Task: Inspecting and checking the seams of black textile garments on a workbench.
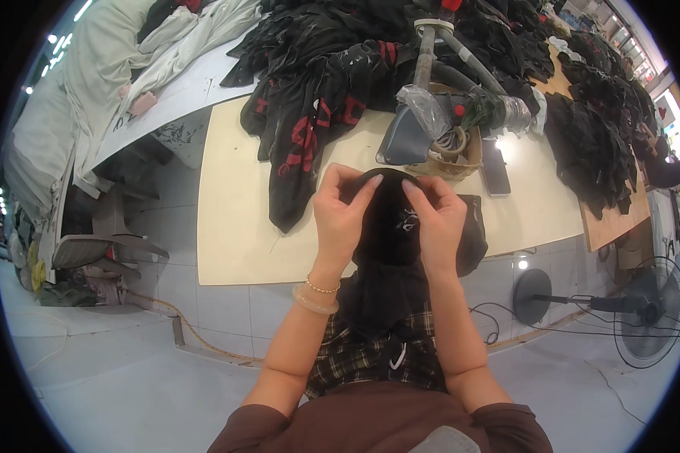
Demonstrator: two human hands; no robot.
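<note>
Black cloth fills the middle of the view: a dark garment [389,226] hangs from the near edge of the pale table [234,219] down toward the person's lap. The left hand [341,215] and the right hand [435,219] both pinch its upper edge, fingers curled shut on the fabric, thumbs tucked under, the two hands close together on either side of a small light mark on the cloth. A pale bangle [315,300] and a bead bracelet sit on the left wrist. Just behind the hands a steam iron [406,136] rests by a small basket [455,158], with grey hoses [461,64] running up from it, and a phone [496,167] lies beside the basket. Heaps of black clothes with red print [317,98] cover the far part of the table. On the tiled floor to the right stands a fan [646,309], its cable trailing.
</note>
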